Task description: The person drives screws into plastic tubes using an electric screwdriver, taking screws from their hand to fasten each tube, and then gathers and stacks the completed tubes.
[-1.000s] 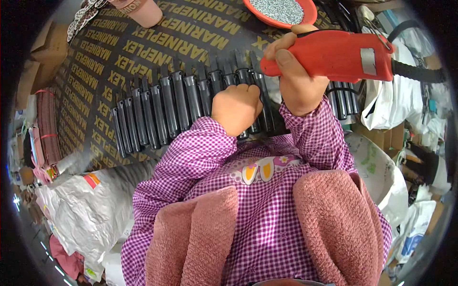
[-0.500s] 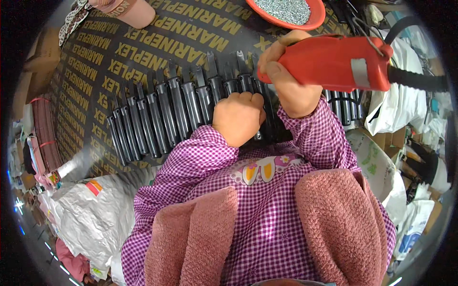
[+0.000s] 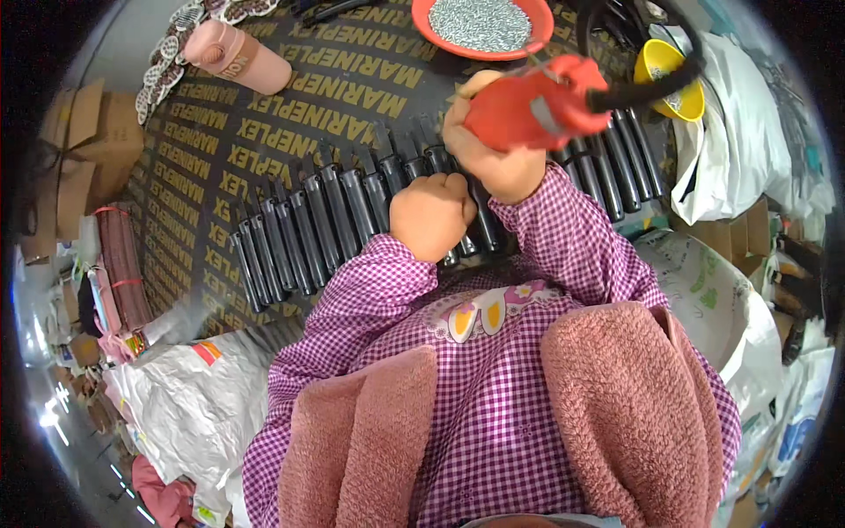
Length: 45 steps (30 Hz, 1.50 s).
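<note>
Largest: dark tabletop (image 3: 290, 110) with yellow lettering, spreading far and left. On the near side, the person in a purple-and-white checked smock (image 3: 493, 414), a pink towel (image 3: 616, 405) hanging in two ends over the front.

White plastic sacks (image 3: 731, 132) slump off to the right; a silvery bag (image 3: 189, 396) lies crumpled at near left.

Centre: row of black tubular pieces (image 3: 321, 211), side by side, narrow flat strips at their far ends. The row runs from left of the person to beneath the hands. Second group of black tubes (image 3: 629, 167) farther right, just beyond the right forearm.

Above the row's right end: red handheld tool (image 3: 519, 101), somewhat blurred, thick black cable (image 3: 651, 92) looping off its right end.

Far side: orange bowl (image 3: 545, 26), well right of a pink bottle (image 3: 251, 66). Yellow bowl (image 3: 693, 97) at far right, tilted.

Right hand (image 3: 502, 167): wrapped round the red tool's left part, fingers closed on it. Left hand (image 3: 431, 216): fingers curled down over the row's right part, knuckles up; fingertips hidden, cannot tell what they pinch.

Smallest: silvery metal pins (image 3: 480, 22) heaped in the orange bowl.
</note>
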### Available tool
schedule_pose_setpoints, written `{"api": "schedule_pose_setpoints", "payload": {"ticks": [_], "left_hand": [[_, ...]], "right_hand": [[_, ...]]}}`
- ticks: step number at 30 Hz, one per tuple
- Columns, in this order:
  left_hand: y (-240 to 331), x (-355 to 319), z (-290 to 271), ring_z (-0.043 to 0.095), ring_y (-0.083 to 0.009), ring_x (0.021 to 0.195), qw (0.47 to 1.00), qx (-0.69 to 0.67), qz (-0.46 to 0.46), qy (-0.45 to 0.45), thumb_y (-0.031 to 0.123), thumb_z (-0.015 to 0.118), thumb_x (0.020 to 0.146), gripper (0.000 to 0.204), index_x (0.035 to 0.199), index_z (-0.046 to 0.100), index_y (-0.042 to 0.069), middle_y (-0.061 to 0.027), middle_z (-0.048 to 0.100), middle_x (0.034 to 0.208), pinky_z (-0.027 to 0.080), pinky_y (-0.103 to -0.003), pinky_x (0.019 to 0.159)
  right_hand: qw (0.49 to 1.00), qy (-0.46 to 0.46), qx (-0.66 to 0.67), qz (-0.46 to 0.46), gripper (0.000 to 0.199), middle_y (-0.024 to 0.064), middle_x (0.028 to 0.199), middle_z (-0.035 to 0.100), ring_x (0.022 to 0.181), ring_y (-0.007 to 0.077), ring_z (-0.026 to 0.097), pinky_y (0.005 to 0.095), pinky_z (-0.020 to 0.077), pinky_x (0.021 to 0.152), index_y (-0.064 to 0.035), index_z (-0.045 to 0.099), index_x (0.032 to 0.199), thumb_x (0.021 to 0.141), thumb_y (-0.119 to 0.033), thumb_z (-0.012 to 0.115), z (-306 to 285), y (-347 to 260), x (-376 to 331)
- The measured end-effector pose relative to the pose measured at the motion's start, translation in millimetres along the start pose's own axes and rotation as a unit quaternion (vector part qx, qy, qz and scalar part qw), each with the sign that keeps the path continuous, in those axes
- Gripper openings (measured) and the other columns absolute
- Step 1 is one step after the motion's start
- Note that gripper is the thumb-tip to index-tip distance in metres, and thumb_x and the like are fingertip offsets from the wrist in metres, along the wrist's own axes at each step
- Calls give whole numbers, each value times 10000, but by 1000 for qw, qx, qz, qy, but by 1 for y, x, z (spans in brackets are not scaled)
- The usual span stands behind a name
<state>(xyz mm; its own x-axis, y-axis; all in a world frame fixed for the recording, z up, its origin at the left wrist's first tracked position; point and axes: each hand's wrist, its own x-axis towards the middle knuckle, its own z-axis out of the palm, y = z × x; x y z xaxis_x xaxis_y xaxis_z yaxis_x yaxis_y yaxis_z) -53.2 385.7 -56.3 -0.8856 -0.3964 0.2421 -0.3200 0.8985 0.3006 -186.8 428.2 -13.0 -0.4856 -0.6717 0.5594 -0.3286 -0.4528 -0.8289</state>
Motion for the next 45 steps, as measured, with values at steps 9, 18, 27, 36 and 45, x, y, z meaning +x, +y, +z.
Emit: {"api": "schedule_pose_setpoints", "payload": {"ticks": [9,18,27,36,45], "left_hand": [[-15,17,-14,584,-382,698,983,-123,-130,27,222,549,848,254,740,558,-8,-225,583,745,461,-421,608],[-19,23,-44,614,-265,877,456,-824,-336,9,314,466,925,258,840,561,90,-86,632,854,484,-409,807],[2,21,-58,610,-270,949,463,-846,-264,-5,368,389,955,345,902,578,84,-122,650,988,479,-445,863],[5,20,-57,593,-262,989,473,-838,-273,-1,386,401,948,345,940,569,84,-118,635,1032,482,-444,869],[-2,7,-42,601,-261,961,434,-849,-300,-30,344,441,931,336,1000,571,42,-127,629,1019,494,-432,869]], "right_hand": [[941,92,324,25,353,58,949,559,818,164,537,379,434,761,-46,447,1181,840,-12,531,-32,-32,13],[912,18,410,-12,419,55,968,563,835,173,548,402,421,776,-80,411,1252,852,-106,534,-29,-49,-1],[916,15,400,26,438,59,972,555,838,177,545,404,434,770,-71,392,1262,853,-85,549,-25,-54,-9],[910,-3,415,3,430,54,977,553,842,172,545,399,431,770,-86,401,1273,867,-117,537,-27,-56,-8],[909,-6,416,-14,445,41,987,545,850,158,543,397,405,790,-99,394,1280,858,-147,529,-35,-59,-5]]}}
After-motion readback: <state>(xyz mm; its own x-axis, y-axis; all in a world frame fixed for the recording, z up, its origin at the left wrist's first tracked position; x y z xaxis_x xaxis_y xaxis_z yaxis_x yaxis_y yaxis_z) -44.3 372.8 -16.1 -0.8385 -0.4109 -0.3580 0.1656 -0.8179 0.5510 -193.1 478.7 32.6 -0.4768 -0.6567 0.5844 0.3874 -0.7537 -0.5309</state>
